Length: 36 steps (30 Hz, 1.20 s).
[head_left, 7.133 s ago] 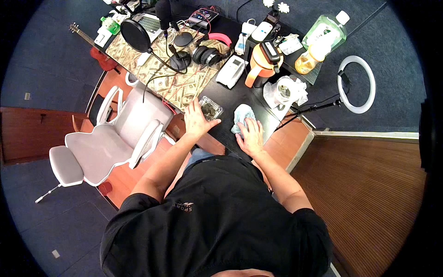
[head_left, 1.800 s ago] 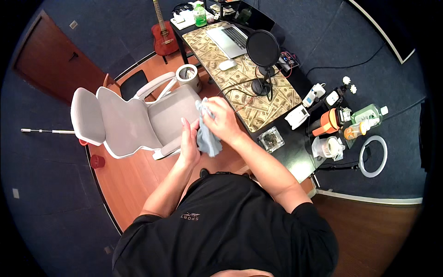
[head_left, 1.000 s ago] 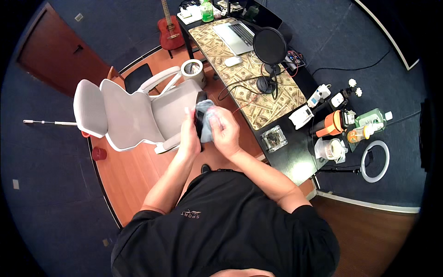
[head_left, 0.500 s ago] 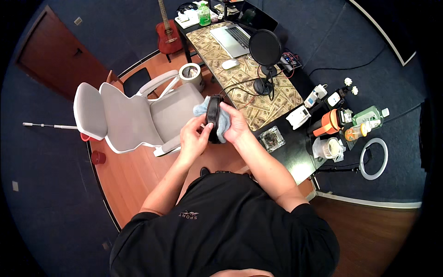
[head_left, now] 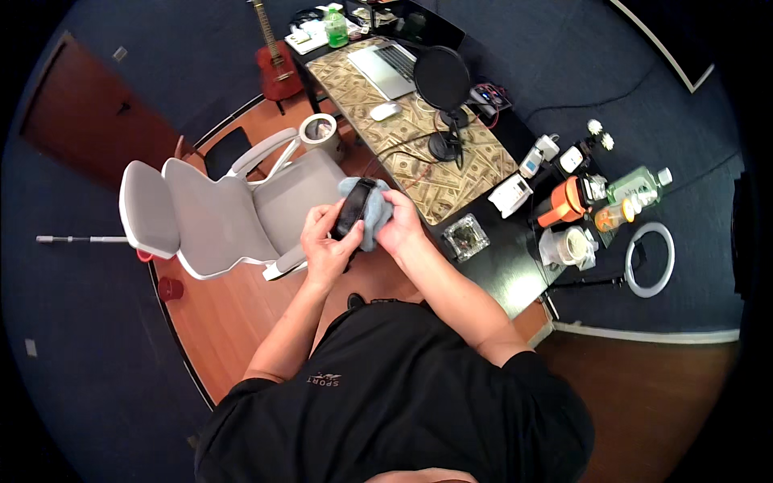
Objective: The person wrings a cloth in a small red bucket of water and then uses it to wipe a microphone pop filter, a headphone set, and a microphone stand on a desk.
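Both my hands are raised in front of me, between the chair and the desk. Closed around the near left side of a pair of black headphones [head_left: 352, 208] is my left hand [head_left: 326, 245], its thumb pressed on the padded dark surface. A light blue cloth [head_left: 378, 211] lies against the headphones' right side and bunches out above and below. My right hand [head_left: 401, 224] grips that cloth and presses it to the headphones, its fingertips partly hidden behind. Part of the headphones is covered by the cloth and my fingers.
A grey and white swivel chair [head_left: 216, 216] stands left, beside a bin [head_left: 320, 129]. On the desk [head_left: 439, 197] are a laptop [head_left: 385, 68], a mouse [head_left: 386, 111], a pop filter [head_left: 441, 78], a glass ashtray [head_left: 466, 237], an orange-black tumbler [head_left: 562, 202] and bottles. A ring light [head_left: 651, 260] stands right.
The headphones have tilted and shifted slightly left and down in my hands. My right hand has slid lower along the cloth. The whole view has shifted a little.
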Motion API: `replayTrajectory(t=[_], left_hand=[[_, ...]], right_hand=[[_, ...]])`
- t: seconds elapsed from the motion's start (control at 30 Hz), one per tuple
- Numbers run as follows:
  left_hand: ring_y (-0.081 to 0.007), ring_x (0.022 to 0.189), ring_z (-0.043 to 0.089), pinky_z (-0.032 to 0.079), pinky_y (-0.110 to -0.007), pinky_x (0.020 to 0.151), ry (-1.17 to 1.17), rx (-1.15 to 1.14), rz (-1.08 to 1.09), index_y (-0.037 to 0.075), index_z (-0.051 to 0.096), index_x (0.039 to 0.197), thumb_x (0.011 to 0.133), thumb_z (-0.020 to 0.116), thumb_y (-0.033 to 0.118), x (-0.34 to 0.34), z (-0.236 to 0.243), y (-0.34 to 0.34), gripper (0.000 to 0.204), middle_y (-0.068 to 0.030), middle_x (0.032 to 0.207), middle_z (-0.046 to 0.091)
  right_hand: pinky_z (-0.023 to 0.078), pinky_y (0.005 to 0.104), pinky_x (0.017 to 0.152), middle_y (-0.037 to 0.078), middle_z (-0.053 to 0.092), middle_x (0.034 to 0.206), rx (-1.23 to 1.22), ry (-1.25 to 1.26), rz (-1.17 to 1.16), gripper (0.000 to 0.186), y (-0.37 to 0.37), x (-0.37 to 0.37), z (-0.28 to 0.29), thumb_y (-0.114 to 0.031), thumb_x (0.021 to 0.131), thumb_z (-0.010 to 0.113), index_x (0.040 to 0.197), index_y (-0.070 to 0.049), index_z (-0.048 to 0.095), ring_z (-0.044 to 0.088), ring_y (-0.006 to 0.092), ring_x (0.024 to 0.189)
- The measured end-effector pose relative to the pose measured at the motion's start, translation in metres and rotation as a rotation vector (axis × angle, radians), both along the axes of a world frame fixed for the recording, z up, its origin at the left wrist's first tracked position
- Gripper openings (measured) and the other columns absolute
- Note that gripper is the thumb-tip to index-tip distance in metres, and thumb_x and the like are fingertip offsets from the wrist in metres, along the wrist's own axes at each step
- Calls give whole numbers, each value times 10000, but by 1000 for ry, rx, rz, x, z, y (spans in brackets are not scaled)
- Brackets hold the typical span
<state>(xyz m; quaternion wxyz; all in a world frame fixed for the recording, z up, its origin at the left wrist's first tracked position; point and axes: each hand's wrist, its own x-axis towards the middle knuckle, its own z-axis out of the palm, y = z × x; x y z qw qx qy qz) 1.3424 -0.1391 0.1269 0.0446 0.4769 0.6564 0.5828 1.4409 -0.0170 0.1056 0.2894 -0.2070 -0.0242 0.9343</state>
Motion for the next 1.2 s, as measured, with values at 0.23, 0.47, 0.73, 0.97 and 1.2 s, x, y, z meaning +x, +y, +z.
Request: replayTrajectory(t=[0.23, 0.47, 0.73, 0.97, 1.2], left_hand=[[-158, 902, 568, 478, -280, 830, -179, -2, 112, 30, 710, 1204, 792, 770, 47, -18, -8, 15, 416, -49, 1009, 559], [-117, 897, 568, 467, -258, 803, -366, -92, 99, -33, 723, 1149, 810, 788, 63, -26, -5, 24, 358, -22, 965, 594], [-118, 907, 574, 469, -253, 832, -126, -86, 149, -48, 715, 1139, 811, 778, 29, -19, 4, 19, 343, -13, 963, 609], [-123, 859, 651, 521, -253, 802, -446, 1, 33, -57, 686, 1182, 853, 762, 42, -41, 0, 21, 352, -88, 1042, 717], [-91, 649, 616, 488, -220, 592, -496, -124, -88, -72, 659, 1220, 835, 741, -12, -52, 55, 7, 399, -60, 884, 693]], right_hand=[[528, 331, 871, 28, 672, 1035, 170, 35, 125, 228, -37, -14, 1, -62, 972, 438, 1101, -64, 625, 653, 169, 944], [511, 358, 736, 137, 675, 892, 1370, -484, 219, 301, -41, -4, -24, -4, 781, 525, 1066, 30, 613, 658, 224, 813], [518, 341, 772, 35, 660, 914, 358, -20, 104, 214, -43, -15, -2, -46, 875, 492, 1021, -65, 647, 643, 152, 803], [513, 389, 676, 188, 683, 785, 1560, -639, 418, 318, -37, 8, 2, -95, 761, 608, 1055, 13, 658, 689, 259, 740], [516, 310, 934, 86, 683, 1158, 908, -311, -157, 455, 5, 43, 14, 39, 845, 496, 1294, 38, 576, 660, 178, 1039]])
